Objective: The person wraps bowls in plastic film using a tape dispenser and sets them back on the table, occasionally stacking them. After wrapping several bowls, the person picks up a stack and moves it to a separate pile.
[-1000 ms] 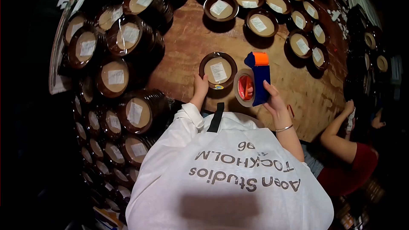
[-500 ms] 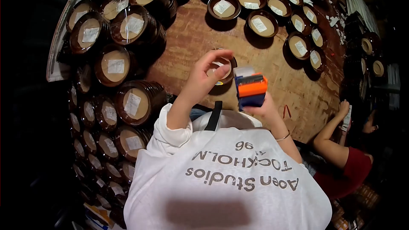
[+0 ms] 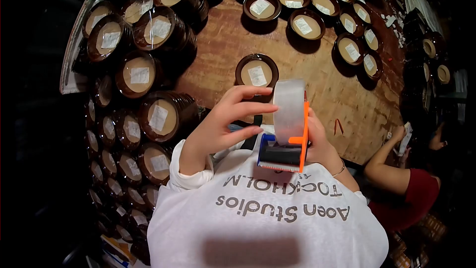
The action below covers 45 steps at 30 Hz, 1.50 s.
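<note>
My right hand (image 3: 321,139) grips an orange and blue tape dispenser (image 3: 297,141) from its right side, close in front of my chest. A wide roll of clear tape (image 3: 289,111) sits in it, with the toothed edge turned toward me. My left hand (image 3: 233,119) has its fingers spread, the fingertips right beside the roll's left face. Just beyond my hands a brown-rimmed bowl (image 3: 242,72) with a tan inside lies on the wooden table, a white label (image 3: 257,76) on it.
Stacks of wrapped, labelled bowls (image 3: 161,119) crowd the left side. More labelled bowls (image 3: 306,24) stand at the back right of the table (image 3: 213,64). At the right, a person in a red sleeve (image 3: 419,191) holds something white. A thin red loop (image 3: 338,126) lies on the table.
The tape dispenser has turned and come nearer my chest, showing the tape roll. My left hand has left the bowl, come down toward the dispenser and spread its fingers.
</note>
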Each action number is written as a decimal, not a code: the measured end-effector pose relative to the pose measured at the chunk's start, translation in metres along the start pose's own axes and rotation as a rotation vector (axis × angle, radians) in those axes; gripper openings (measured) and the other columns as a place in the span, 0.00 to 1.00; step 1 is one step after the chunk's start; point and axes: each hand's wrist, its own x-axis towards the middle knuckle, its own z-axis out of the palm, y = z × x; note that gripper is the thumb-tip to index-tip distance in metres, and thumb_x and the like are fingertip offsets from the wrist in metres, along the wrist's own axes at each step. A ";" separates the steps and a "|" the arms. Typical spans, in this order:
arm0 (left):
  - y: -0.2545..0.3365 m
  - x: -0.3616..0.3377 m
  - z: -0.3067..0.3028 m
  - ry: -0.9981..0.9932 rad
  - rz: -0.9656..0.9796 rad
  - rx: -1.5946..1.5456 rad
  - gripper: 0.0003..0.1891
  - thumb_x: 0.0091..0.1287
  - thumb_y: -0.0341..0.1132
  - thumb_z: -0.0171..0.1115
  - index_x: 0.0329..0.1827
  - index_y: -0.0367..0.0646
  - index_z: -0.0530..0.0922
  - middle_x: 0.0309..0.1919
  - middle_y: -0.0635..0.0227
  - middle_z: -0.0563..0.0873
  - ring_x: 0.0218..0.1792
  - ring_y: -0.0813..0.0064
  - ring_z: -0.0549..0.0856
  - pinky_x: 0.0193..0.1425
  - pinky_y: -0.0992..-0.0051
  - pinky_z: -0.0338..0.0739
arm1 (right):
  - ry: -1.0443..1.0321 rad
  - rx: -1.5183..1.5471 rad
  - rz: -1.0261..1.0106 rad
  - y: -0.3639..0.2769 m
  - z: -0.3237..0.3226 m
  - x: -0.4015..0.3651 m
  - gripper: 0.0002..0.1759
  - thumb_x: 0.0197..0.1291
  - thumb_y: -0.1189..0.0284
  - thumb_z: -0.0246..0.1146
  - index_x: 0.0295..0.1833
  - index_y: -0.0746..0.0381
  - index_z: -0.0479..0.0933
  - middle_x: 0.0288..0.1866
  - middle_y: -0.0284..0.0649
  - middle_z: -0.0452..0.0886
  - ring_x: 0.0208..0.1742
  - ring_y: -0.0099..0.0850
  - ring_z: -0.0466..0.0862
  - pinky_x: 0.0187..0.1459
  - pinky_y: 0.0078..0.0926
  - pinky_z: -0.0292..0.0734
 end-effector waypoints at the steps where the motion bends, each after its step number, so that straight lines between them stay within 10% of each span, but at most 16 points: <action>1: 0.004 -0.002 0.002 0.002 -0.002 0.000 0.21 0.49 0.24 0.60 0.50 0.47 0.76 0.55 0.59 0.68 0.55 0.64 0.67 0.54 0.70 0.65 | -0.002 0.002 0.000 -0.001 0.001 0.000 0.23 0.36 0.67 0.68 0.41 0.63 0.74 0.42 0.41 0.76 0.47 0.43 0.73 0.54 0.36 0.61; 7: 0.010 -0.004 0.013 0.090 0.256 0.290 0.23 0.43 0.26 0.64 0.47 0.46 0.78 0.57 0.53 0.66 0.58 0.57 0.66 0.60 0.66 0.59 | 0.015 0.067 -0.088 -0.010 0.006 -0.003 0.23 0.37 0.69 0.67 0.42 0.64 0.73 0.44 0.42 0.77 0.48 0.42 0.75 0.55 0.38 0.60; 9: 0.010 -0.005 0.015 0.127 0.299 0.240 0.23 0.43 0.24 0.63 0.47 0.44 0.77 0.57 0.52 0.66 0.57 0.57 0.66 0.59 0.67 0.60 | 0.008 0.514 0.379 -0.007 0.011 -0.012 0.23 0.37 0.69 0.68 0.42 0.65 0.73 0.43 0.41 0.77 0.47 0.41 0.75 0.55 0.38 0.60; 13: 0.021 -0.017 0.006 0.256 0.161 0.033 0.19 0.44 0.26 0.65 0.43 0.39 0.78 0.50 0.56 0.71 0.45 0.65 0.73 0.48 0.71 0.68 | 0.050 0.542 0.429 -0.006 0.009 -0.010 0.22 0.36 0.69 0.68 0.41 0.63 0.74 0.41 0.40 0.78 0.46 0.41 0.75 0.54 0.37 0.60; 15: 0.044 -0.018 -0.001 0.134 0.311 0.172 0.18 0.44 0.33 0.68 0.40 0.40 0.78 0.44 0.59 0.74 0.41 0.66 0.73 0.48 0.70 0.68 | 0.041 0.124 -0.062 -0.008 0.003 -0.001 0.21 0.35 0.69 0.69 0.39 0.62 0.75 0.40 0.40 0.78 0.45 0.40 0.75 0.53 0.38 0.61; 45: 0.040 0.023 0.009 -0.102 0.233 0.145 0.21 0.41 0.38 0.72 0.31 0.40 0.70 0.30 0.67 0.70 0.32 0.74 0.70 0.36 0.80 0.64 | -0.044 0.021 -0.045 -0.001 -0.002 -0.003 0.23 0.33 0.68 0.70 0.38 0.63 0.72 0.36 0.39 0.76 0.39 0.41 0.73 0.48 0.34 0.64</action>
